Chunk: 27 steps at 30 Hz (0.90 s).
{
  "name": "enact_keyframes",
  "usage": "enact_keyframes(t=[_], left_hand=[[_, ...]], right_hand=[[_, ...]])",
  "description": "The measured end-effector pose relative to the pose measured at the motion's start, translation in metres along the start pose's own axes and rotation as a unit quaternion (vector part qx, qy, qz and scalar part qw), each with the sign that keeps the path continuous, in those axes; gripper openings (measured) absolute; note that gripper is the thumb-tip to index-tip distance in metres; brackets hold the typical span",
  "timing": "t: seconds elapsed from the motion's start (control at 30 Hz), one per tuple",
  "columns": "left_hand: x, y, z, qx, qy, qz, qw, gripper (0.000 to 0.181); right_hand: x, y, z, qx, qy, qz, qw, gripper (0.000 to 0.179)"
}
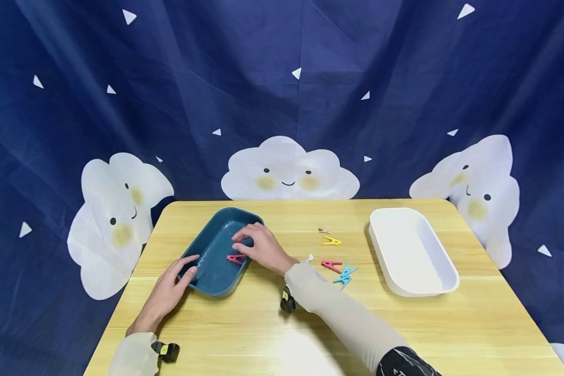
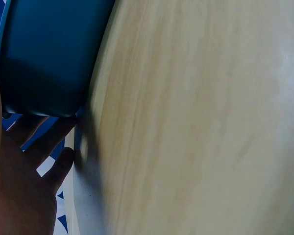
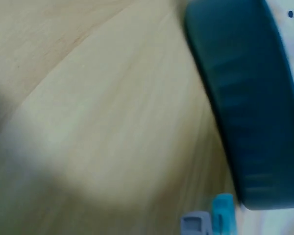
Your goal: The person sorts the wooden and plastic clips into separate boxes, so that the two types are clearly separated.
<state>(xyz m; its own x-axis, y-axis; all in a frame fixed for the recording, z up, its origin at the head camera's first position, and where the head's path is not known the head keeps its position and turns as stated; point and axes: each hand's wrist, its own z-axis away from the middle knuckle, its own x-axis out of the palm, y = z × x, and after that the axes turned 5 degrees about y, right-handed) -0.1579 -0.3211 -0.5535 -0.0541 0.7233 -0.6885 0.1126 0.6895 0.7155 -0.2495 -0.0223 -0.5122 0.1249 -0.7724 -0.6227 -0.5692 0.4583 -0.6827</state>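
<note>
A dark teal plastic basin (image 1: pixel 216 279) stands at the table's left. My left hand (image 1: pixel 166 292) rests its spread fingers at the basin's near left rim; the left wrist view shows fingers against its end. My right hand (image 1: pixel 263 248) reaches over the right wall, fingers loosely bent with a gap between thumb and index finger. Just below the thumb, a red clothespin (image 1: pixel 235 258) appears inside the basin, apart from the fingertips. Right of my forearm lie another red clothespin (image 1: pixel 331 266), blue clothespins (image 1: pixel 345 274), a yellow clothespin (image 1: pixel 331 241) and a small wooden-looking clothespin (image 1: pixel 325 230).
An upright white basin (image 1: pixel 418 250) stands on the right of the wooden table (image 1: pixel 272 334). A blue clip (image 3: pixel 223 215) and a grey clip (image 3: pixel 195 224) show beside the teal basin in the right wrist view. Behind hangs a dark blue cloud-print curtain (image 1: pixel 263 78).
</note>
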Motion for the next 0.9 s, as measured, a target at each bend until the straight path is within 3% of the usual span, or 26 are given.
enact_keyframes(t=[0.37, 0.9], left_hand=[[0.000, -0.001, 0.000, -0.006, -0.002, 0.004, 1.0000, 0.051], [0.000, 0.000, 0.000, -0.005, -0.003, 0.007, 1.0000, 0.051]], right_hand=[[-0.037, 0.009, 0.012, 0.043, 0.012, -0.086, 0.9953, 0.027], [-0.067, 0.049, 0.055, 0.100, -0.019, -0.083, 0.9913, 0.026]])
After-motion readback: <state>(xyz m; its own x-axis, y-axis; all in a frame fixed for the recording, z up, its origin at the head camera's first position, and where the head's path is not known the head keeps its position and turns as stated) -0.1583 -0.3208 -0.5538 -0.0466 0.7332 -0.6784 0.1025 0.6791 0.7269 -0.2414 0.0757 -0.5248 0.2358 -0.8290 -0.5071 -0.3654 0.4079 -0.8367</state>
